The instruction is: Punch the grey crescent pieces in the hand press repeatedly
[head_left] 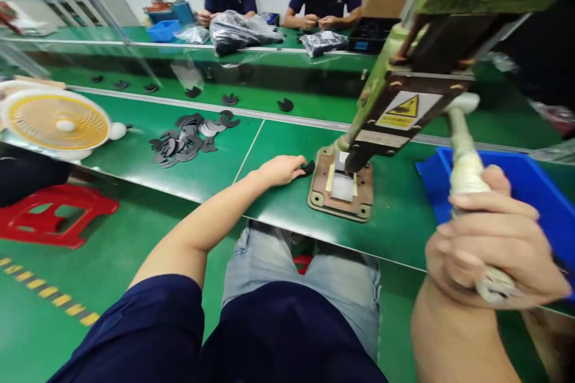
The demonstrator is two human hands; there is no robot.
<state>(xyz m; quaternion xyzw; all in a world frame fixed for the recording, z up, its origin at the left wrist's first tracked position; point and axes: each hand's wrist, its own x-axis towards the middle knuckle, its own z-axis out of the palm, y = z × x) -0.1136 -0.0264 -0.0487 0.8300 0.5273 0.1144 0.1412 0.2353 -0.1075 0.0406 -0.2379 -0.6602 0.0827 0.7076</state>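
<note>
My left hand (284,171) pinches a small black curved piece (308,168) just left of the base plate (318,198) of a green hand press (377,90). A pale pad (342,187) lies on that base under the press's ram. My right hand (492,239) is wrapped round the press's lever (465,158), at the right. On the bench, to the left of my left hand, lies a loose pile of grey and black curved pieces (186,140).
A blue bin (530,176) stands right of the press. A fan (58,122) lies at the left, with a red stool (54,215) below. Several black pieces (285,105) lie along the strip behind. Two co-workers (323,9) sit across, near plastic bags (242,30).
</note>
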